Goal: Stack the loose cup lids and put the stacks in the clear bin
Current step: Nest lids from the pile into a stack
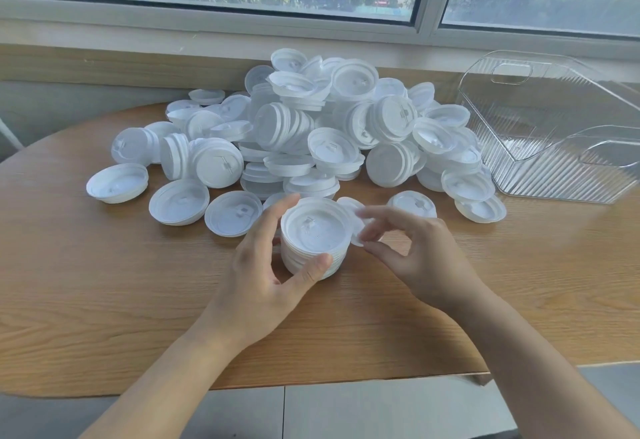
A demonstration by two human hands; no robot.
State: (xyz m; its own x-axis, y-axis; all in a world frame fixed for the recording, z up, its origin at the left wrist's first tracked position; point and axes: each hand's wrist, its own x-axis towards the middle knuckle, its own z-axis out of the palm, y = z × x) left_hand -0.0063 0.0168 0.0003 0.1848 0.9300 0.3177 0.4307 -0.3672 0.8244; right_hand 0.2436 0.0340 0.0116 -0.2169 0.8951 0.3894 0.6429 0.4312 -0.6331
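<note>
Surface: wooden table (104,283) under a window.
Left hand (266,262): fingers curled round the lid stack (313,239).
Right hand (412,248): pinches a loose lid (358,227), tilted, touching the stack's right rim.
Clear bin (554,134): far right of the stack, nearer the right hand.

front edge: bare strip of table (104,317) lying open for passage | middle to back edge: pile of lids (311,134) blocking the way | right back corner: clear bin (554,134) standing just beside pile, narrowing passage | left edge: open wood lying free
</note>
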